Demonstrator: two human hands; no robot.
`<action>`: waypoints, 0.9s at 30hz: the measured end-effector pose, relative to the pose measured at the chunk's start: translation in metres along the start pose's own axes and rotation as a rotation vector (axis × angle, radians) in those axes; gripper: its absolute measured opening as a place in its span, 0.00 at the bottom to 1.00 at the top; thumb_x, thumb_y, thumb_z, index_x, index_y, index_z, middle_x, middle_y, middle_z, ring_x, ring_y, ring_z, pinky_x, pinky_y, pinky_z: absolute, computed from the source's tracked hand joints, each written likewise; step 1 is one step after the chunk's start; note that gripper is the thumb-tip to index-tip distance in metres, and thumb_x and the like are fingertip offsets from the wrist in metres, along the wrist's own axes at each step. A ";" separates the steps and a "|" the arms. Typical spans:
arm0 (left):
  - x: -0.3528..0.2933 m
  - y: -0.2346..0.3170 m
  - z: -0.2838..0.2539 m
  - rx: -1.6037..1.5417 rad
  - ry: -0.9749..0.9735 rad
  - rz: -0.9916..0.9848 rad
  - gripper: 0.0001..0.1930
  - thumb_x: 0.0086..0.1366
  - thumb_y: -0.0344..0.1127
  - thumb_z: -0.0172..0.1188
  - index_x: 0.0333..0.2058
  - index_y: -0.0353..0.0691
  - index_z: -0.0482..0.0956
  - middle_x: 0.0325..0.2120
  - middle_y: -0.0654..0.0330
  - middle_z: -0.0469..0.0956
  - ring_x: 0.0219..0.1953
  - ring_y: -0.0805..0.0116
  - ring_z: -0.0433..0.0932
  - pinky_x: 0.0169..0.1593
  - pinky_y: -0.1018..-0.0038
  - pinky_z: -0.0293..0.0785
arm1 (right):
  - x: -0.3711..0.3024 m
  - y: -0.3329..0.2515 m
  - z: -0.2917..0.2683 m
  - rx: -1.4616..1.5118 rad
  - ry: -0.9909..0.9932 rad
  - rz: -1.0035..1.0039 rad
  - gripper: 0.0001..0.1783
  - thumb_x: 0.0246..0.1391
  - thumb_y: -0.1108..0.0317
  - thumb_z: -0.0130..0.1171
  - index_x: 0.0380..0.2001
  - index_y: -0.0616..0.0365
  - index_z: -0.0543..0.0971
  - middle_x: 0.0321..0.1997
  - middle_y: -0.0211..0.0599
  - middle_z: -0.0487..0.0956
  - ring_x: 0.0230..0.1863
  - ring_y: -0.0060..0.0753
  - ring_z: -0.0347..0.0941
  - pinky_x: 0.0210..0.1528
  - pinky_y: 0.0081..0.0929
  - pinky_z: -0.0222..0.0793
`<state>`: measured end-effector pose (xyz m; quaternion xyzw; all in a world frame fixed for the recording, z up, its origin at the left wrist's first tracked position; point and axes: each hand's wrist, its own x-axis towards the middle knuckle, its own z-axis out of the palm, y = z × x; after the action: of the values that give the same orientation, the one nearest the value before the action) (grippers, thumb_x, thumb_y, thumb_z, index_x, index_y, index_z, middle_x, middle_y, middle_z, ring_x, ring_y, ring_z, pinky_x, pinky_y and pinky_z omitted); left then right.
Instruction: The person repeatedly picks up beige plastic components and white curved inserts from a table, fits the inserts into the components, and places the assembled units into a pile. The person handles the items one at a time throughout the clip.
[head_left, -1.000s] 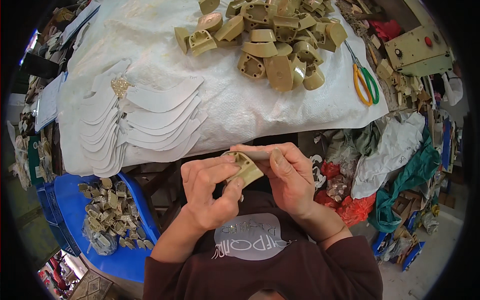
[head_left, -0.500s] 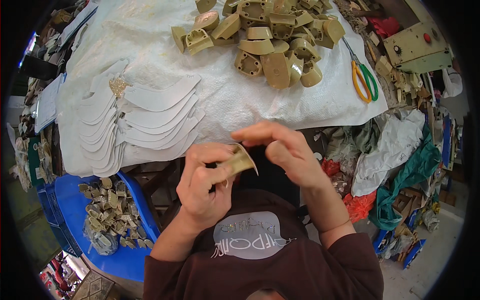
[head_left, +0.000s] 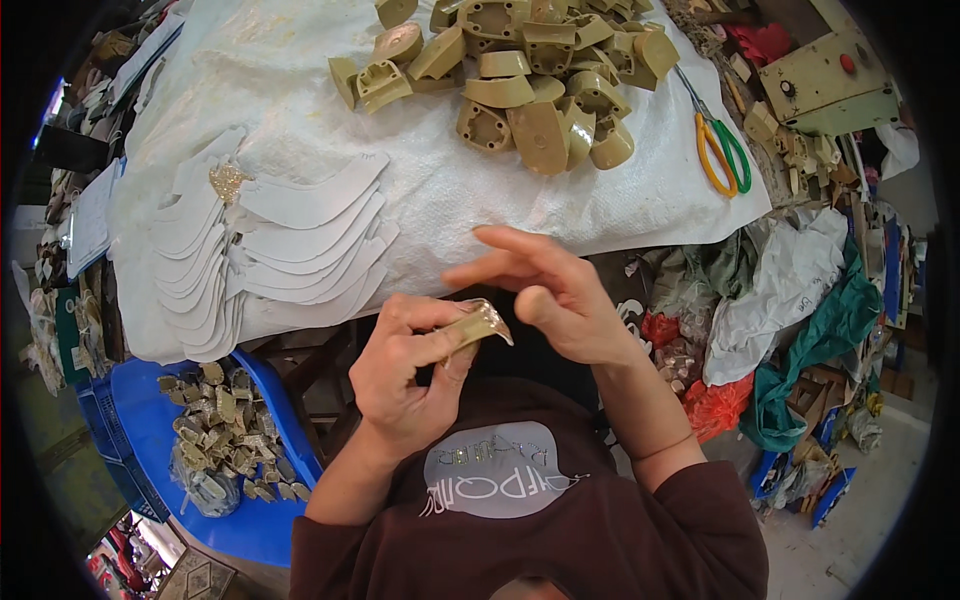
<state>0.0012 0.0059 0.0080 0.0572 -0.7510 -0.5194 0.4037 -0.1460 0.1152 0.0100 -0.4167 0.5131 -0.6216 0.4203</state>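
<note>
One tan molded block (head_left: 477,328) is gripped between the thumb and fingers of the left hand (head_left: 402,362), which I view below the near edge of the white sheet (head_left: 440,200). The right hand (head_left: 568,305) is open, fingers extended, just beside the block. Similar tan pieces (head_left: 537,138) lie piled on the sheet.

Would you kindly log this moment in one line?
left hand: holding tan piece | right hand: open, nothing held | white-covered table: tan pile, pale cut-outs, scissors
</note>
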 end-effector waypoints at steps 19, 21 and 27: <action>-0.001 0.009 0.013 0.055 0.080 -0.172 0.09 0.53 0.26 0.68 0.30 0.36 0.75 0.38 0.52 0.76 0.42 0.59 0.75 0.42 0.70 0.71 | 0.001 -0.001 0.026 -0.516 0.282 -0.464 0.10 0.45 0.70 0.64 0.29 0.54 0.72 0.34 0.28 0.74 0.40 0.36 0.64 0.46 0.31 0.55; 0.009 0.016 0.003 0.233 0.041 -0.108 0.10 0.51 0.29 0.69 0.29 0.38 0.76 0.40 0.52 0.74 0.46 0.54 0.72 0.45 0.67 0.70 | -0.002 0.005 0.021 -0.295 0.185 -0.424 0.11 0.44 0.71 0.64 0.32 0.55 0.74 0.36 0.29 0.74 0.41 0.35 0.64 0.48 0.31 0.56; 0.007 0.007 -0.006 0.322 0.002 0.171 0.12 0.42 0.27 0.71 0.27 0.44 0.79 0.38 0.56 0.75 0.45 0.53 0.70 0.44 0.64 0.71 | 0.001 -0.009 -0.005 -0.107 -0.033 0.025 0.30 0.42 0.66 0.70 0.49 0.65 0.72 0.51 0.47 0.74 0.58 0.38 0.66 0.60 0.36 0.59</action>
<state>0.0030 0.0013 0.0186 0.0577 -0.8260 -0.3563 0.4329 -0.1523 0.1166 0.0183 -0.4421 0.5439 -0.5811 0.4136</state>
